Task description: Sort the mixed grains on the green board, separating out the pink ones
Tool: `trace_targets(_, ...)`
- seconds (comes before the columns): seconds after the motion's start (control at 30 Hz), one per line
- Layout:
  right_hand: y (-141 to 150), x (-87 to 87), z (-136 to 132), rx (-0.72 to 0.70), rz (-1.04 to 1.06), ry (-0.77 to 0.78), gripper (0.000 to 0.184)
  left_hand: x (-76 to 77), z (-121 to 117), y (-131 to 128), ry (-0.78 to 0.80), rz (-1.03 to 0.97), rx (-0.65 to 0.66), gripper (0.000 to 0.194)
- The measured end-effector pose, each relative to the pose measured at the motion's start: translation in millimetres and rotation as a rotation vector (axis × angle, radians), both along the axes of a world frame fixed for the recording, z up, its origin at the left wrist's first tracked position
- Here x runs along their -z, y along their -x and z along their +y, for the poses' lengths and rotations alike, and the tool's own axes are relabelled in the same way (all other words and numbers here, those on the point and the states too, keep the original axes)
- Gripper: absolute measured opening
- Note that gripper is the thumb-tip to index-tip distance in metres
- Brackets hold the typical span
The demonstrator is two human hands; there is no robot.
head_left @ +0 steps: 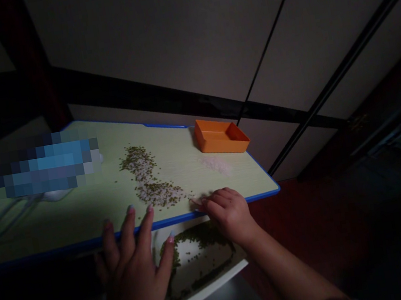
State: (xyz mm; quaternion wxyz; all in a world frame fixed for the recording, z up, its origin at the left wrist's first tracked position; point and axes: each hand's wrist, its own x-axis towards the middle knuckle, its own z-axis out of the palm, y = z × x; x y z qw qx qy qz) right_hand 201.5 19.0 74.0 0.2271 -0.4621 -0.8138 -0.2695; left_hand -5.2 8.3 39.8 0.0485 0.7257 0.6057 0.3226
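My left hand (139, 266) is at the near edge of the table, its fingers spread and nothing seen in them. On the tabletop past its fingertips lies a mixed pile of small green beans and white grains that look like rice (162, 195). My right hand (229, 214) rests at the table's blue edge, fingers curled and tips together at the right end of that pile. Whatever its fingers hold is too small or hidden to make out. Just beyond it is a separate patch of white grains (216, 164). Below the edge, a white container (203, 291) holds scattered green beans.
An orange open box (221, 139) stands at the table's far right corner. On the left of the pale green tabletop (99, 206) sits a blurred-out blue object (54, 163) with a cord-like loop. Behind the table rise cabinet panels (167, 38); a dark red floor (292, 226) shows at right.
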Motion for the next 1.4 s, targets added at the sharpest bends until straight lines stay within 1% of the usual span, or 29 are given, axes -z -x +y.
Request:
trace_targets(0.23, 0.5, 2.3, -1.3, 0.040, 0.026, 0.007, 0.014, 2.7, 1.2, 1.6, -0.031, 0.021, 0.005, 0.055)
trace_targets(0.43, -1.3, 2.8, -0.9, 0.105, 0.061, 0.010, 0.009, 4.5, 2.1, 1.4, -0.039, 0.000, 0.019, 0.055)
trace_targets(0.63, -3.4, 2.0, -5.2, 0.126, 0.176, -0.086, 0.022, 13.2, 4.3, 0.2, -0.092, -0.018, 0.006, 0.055)
trace_targets(0.7, -4.3, 3.0, -5.9, 0.111, 0.203, -0.078, 0.022, 16.4, 3.3, 1.1, -0.113, -0.014, 0.001, 0.054)
trace_targets(0.83, -5.6, 5.4, -3.6, 0.022, 0.202, -0.002, 0.023, 20.3, 0.8, 3.8, -0.108, -0.001, -0.005, 0.055)
trace_targets(0.97, -4.7, 5.1, -3.0, -0.041, 0.215, 0.051, 0.021, 20.7, -1.2, 5.1, -0.082, 0.000, -0.010, 0.058)
trace_targets(1.07, -5.0, 4.7, -4.6, -0.069, 0.209, 0.075, 0.017, 20.3, -1.2, 5.0, -0.095, -0.016, 0.000, 0.059)
trace_targets(1.23, -7.8, 6.2, -6.6, -0.062, 0.195, 0.095, 0.015, 18.0, 0.5, 4.5, -0.091, -0.027, 0.010, 0.056)
trace_targets(1.33, -8.4, 7.3, -6.7, -0.048, 0.181, 0.118, 0.024, 15.2, 2.7, 3.6, -0.101, -0.027, 0.025, 0.056)
trace_targets(1.4, -7.7, 7.4, -6.0, -0.024, 0.180, 0.112, 0.024, 13.6, 4.2, 2.8, -0.110, -0.028, 0.029, 0.057)
